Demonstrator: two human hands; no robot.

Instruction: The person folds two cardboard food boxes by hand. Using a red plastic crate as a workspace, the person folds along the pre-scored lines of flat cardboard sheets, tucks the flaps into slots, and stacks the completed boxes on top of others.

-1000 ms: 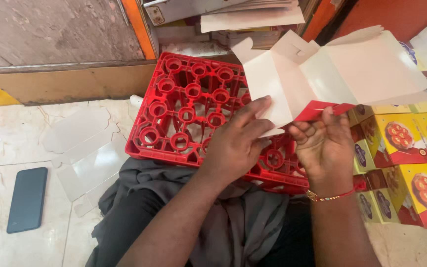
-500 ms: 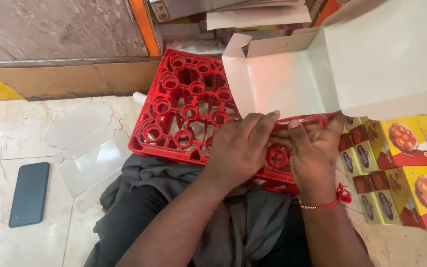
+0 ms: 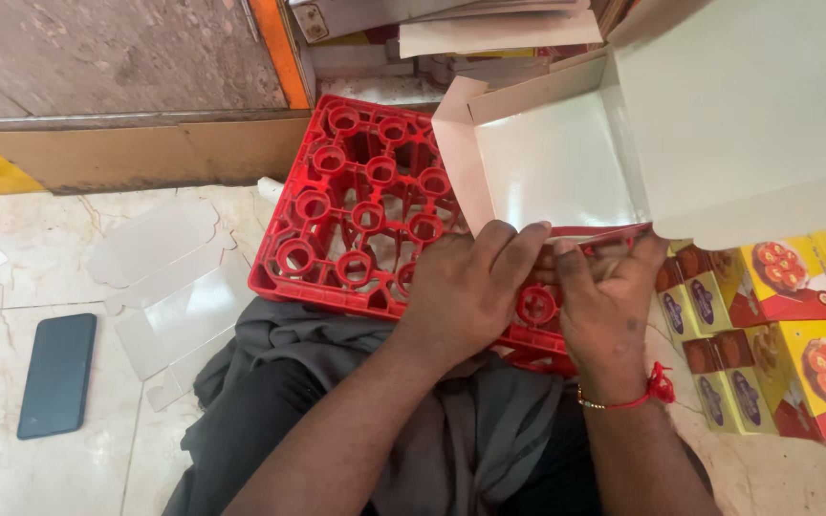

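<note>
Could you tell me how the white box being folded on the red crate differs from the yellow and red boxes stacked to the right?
The white box stands open, its plain inside and raised lid showing, while the yellow and red boxes are closed, with printed pictures of food outside. The white box rests on the red crate, with the left hand and right hand at its front edge; the yellow and red boxes are stacked untouched. Both appear to be cardboard cartons.

Only 1 view exists: a head-worn camera looking steeply down from above the person's lap. It sits close, so the forearms enter from the near edge and the left hand and right hand fill the centre. The red crate lies just beyond them, the floor spreads left, and stacked boxes crowd the right.
</note>
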